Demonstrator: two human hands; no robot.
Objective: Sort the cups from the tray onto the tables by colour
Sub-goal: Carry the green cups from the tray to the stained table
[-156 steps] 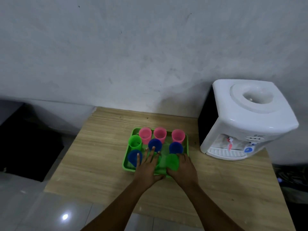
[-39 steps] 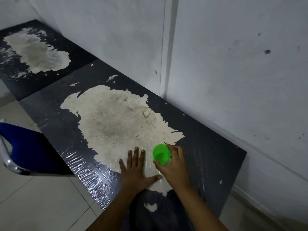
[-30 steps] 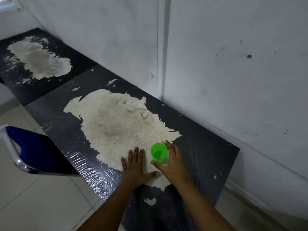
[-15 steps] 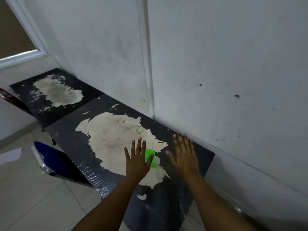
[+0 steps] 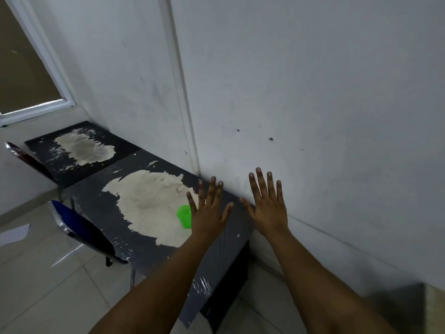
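Left hand (image 5: 209, 214) is up and spread wide, fingers straight, holding nothing. Right hand (image 5: 269, 209) matches it, flat and splayed, empty too. Both hang above the black table (image 5: 224, 247), whose top is worn pale in patches. The green cup (image 5: 185, 216) stands on that table's pale patch, half hidden behind the left hand. A blue chair (image 5: 81, 227) sits at the table's front edge.

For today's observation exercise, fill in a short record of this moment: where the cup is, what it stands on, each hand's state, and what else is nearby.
cup: green cup, upright on the near table
table: black table with a worn pale patch
left hand: open, fingers spread, in front of the cup
right hand: open, holding nothing
nearby: blue chair, second table, wall
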